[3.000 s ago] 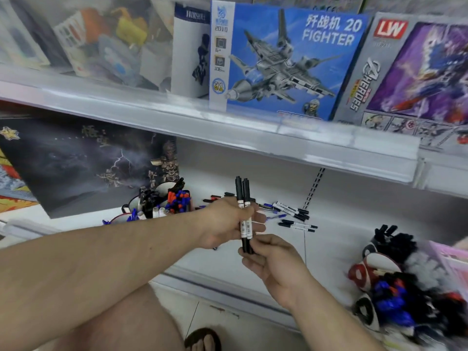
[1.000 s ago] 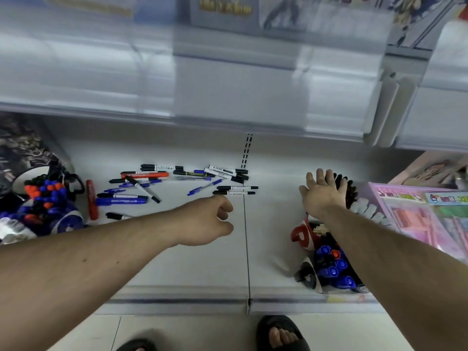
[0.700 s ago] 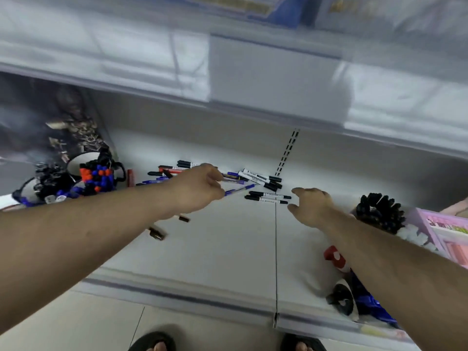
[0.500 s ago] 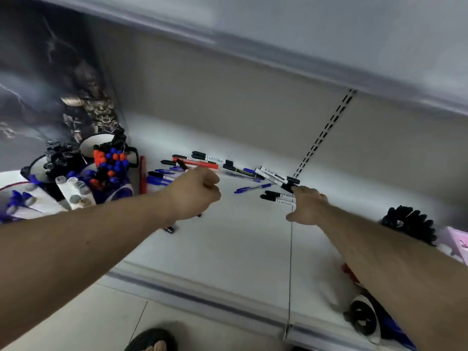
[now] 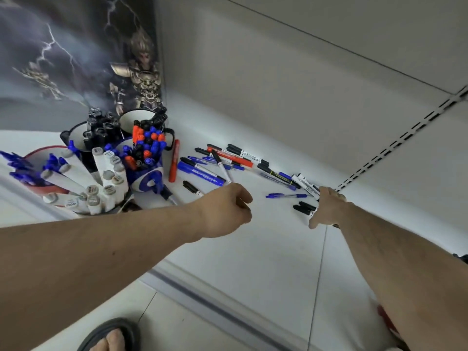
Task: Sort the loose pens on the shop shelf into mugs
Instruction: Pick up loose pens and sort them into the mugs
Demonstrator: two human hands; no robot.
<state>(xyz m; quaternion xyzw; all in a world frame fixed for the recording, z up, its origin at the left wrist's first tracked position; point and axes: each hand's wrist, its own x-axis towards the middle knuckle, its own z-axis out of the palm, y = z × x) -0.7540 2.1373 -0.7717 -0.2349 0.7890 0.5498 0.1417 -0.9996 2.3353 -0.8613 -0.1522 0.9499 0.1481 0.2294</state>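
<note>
Loose pens lie across the white shelf (image 5: 266,249): a red marker (image 5: 174,163), a blue marker (image 5: 201,172), a long red pen (image 5: 229,156), a blue ballpoint (image 5: 286,195) and several black-and-white pens (image 5: 305,183). At the left, mugs stand packed with pens: one with blue, red and black caps (image 5: 149,145), a black mug (image 5: 101,130), a mug of grey markers (image 5: 103,188) and a red-rimmed mug (image 5: 38,160). My left hand (image 5: 225,209) hovers curled with nothing in it. My right hand (image 5: 328,206) lies over two black pens (image 5: 304,208), thumb and fingers around their ends.
A dark box with an armoured figure (image 5: 136,72) stands behind the mugs. The shelf's front rail (image 5: 215,297) runs below my arms, and a slotted upright (image 5: 395,145) crosses the back wall. My sandalled foot (image 5: 111,335) shows on the tiled floor.
The two black pens I held earlier are gone from my hands. The view swung left and down toward the loose pens; my right hand left the mugs at the right and came down on two black pens.
</note>
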